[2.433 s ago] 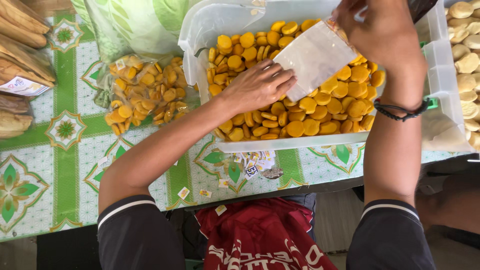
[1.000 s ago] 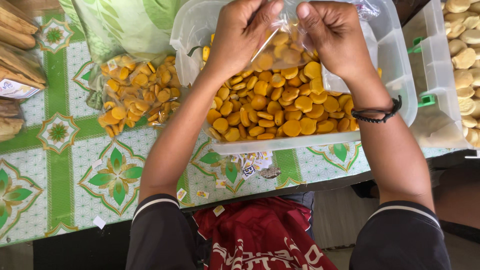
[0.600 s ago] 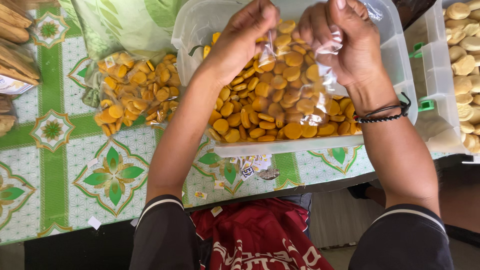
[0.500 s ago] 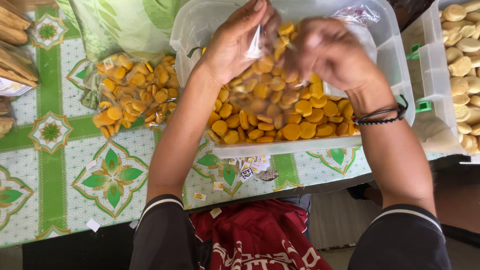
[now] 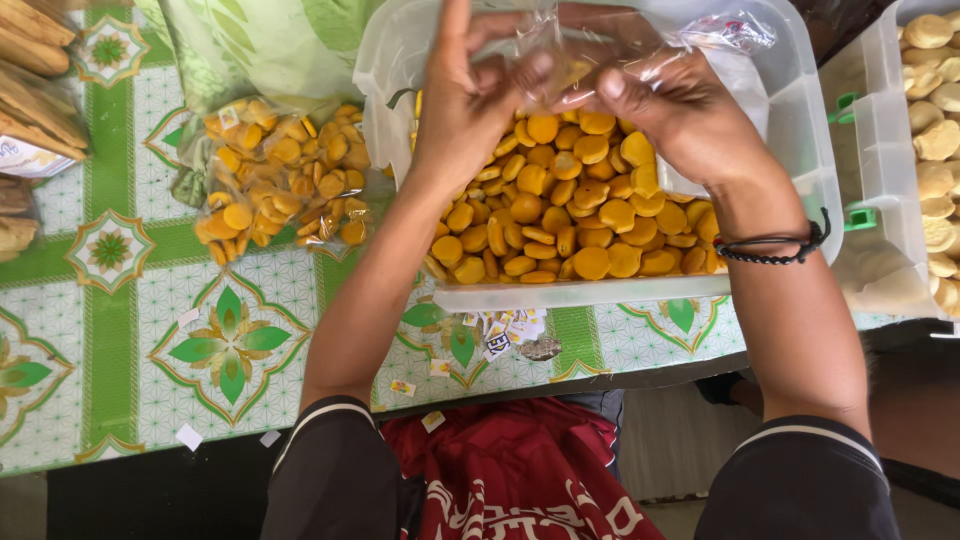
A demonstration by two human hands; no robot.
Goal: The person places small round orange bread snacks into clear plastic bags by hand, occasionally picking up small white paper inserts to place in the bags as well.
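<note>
1. Our left hand point(image 5: 470, 95) and right hand point(image 5: 680, 105) are both raised over the far half of the clear plastic tub point(image 5: 800, 150). Each pinches an edge of a small clear plastic bag point(image 5: 570, 50), with fingers closed on the film, so neither hand is free.
2. The bag hangs between our hands above the heap of round orange biscuits point(image 5: 570, 210) in the tub. We cannot tell how many biscuits are already inside it, because the film is crumpled and our fingers cover most of it.
3. We judge the bag to be thin, soft and slippery. It has no stiffness of its own and will collapse unless both sides of the mouth are held apart, so the rim on two opposite sides is the place to grip.
4. The biscuits look light, dry and brittle. We would take them loosely in small handfuls or singly by the edges, since squeezing could crack them.
5. A filled bag of the same biscuits point(image 5: 270, 170) lies on the green-patterned tablecloth point(image 5: 120, 330) just left of the tub. A second tub of paler biscuits point(image 5: 930, 150) stands to the right.
6. A dark bracelet point(image 5: 775, 245) circles our right wrist.
</note>
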